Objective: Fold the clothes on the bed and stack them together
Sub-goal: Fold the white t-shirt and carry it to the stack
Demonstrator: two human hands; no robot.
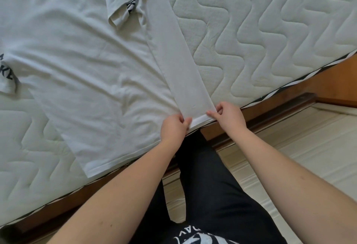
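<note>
A white T-shirt [77,60] lies spread flat on the quilted mattress [260,31], its hem at the near bed edge. Its right side is folded inward as a long narrow strip [173,50], and the right sleeve [123,2] is turned over onto the body with dark lettering showing. The left sleeve [8,77] sticks out at the far left, also with dark letters. My left hand [173,127] pinches the hem at the strip's inner corner. My right hand [228,116] pinches the strip's outer corner at the bed edge.
A wooden bed frame [289,96] runs along the mattress edge. Pale floor [309,147] lies to the right. My dark trousers [208,185] stand close against the frame.
</note>
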